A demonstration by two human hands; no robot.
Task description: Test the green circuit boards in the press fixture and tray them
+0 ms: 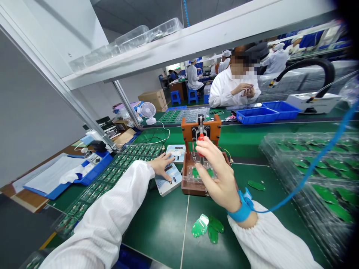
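Note:
My left hand [162,165] lies with fingers spread on the pale blue-and-white control box [168,181], near its buttons. A similar box with a display [176,151] sits just behind. My right hand [217,175], wearing a blue wrist strap [242,207], has its fingers across the red handle [201,137] of a toggle clamp; the thumb is held apart below. The clamp is mounted on an orange-brown test fixture [186,130]. Under it, a green circuit board [207,172] sits in the clear fixture bed, partly hidden by my right hand.
Several loose green boards [213,228] lie in front of the fixture, another [256,185] to its right. Stacked clear trays of boards [316,164] stand at right, a board panel tray [112,175] at left. Blue bins [258,115] and a co-worker [234,86] are across the bench.

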